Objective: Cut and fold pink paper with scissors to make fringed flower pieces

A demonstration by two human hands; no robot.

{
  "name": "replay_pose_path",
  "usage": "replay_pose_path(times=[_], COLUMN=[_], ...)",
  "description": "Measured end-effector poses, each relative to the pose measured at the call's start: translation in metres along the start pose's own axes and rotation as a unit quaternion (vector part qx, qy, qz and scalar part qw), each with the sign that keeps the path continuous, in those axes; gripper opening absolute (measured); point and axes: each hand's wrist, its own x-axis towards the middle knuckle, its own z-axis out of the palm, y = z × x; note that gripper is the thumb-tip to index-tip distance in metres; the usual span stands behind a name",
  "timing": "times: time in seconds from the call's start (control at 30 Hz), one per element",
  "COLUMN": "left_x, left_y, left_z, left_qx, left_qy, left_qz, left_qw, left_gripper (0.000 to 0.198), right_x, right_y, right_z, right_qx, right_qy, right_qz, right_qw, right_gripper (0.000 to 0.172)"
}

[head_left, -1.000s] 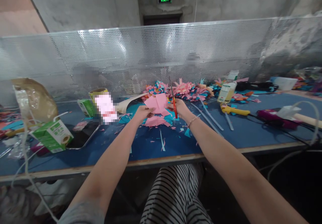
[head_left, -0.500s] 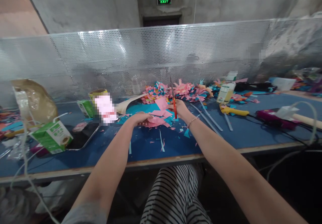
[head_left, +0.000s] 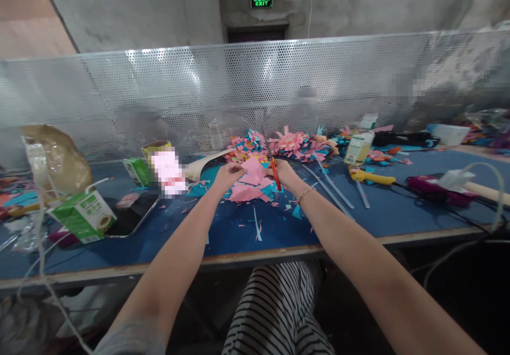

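A pink piece of paper (head_left: 254, 170) is held up between my two hands over the table. My left hand (head_left: 230, 175) pinches its left edge. My right hand (head_left: 283, 174) holds red-handled scissors (head_left: 273, 165), blades pointing up and away, and its fingertips are at the paper's right edge. Beneath lie more pink paper pieces (head_left: 245, 193) and blue paper sheets (head_left: 199, 188). Just behind sits a heap of pink, blue and orange paper flowers (head_left: 292, 145).
Left of my hands are a lit phone (head_left: 169, 171), a green-white drink carton (head_left: 85, 218) and a dark tablet (head_left: 133, 218). To the right lie clear glue sticks (head_left: 332, 191), a yellow glue gun (head_left: 372, 176) and a bottle (head_left: 358, 148). A perforated metal screen (head_left: 159, 89) stands behind.
My left hand has moved up and right from the lower pink pieces to the left edge of the raised pink paper. My right hand stays nearly in place with the scissors.
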Motion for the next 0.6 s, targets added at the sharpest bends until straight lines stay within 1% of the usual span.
replay_pose_path(times=[0.07, 0.13, 0.27, 0.4, 0.5, 0.6], left_x=[-0.001, -0.002, -0.002, -0.003, -0.002, -0.001], left_y=[0.001, 0.002, 0.003, 0.006, 0.007, 0.006], left_z=[0.002, 0.002, 0.002, 0.002, 0.003, 0.005], left_qx=[0.028, 0.050, 0.061, 0.062, 0.020, -0.080], left_qy=[-0.006, 0.002, 0.032, 0.076, 0.091, 0.087], left_qz=[0.029, 0.042, 0.056, 0.088, 0.086, 0.040], left_qw=[0.999, 0.998, 0.996, 0.991, 0.992, 0.992], left_gripper=[0.021, 0.018, 0.013, 0.012, 0.012, 0.011], right_x=[0.001, 0.004, 0.008, 0.009, 0.007, 0.006], right_y=[0.002, 0.005, 0.010, 0.012, 0.012, 0.012], right_z=[0.000, 0.001, 0.000, 0.000, 0.002, 0.006], right_qx=[-0.015, -0.037, -0.077, -0.092, -0.099, -0.099], right_qy=[0.001, 0.003, 0.003, -0.013, -0.022, -0.055], right_qz=[-0.001, -0.006, -0.011, -0.017, -0.026, -0.039], right_qw=[1.000, 0.999, 0.997, 0.996, 0.995, 0.993], right_gripper=[0.037, 0.038, 0.038, 0.035, 0.035, 0.033])
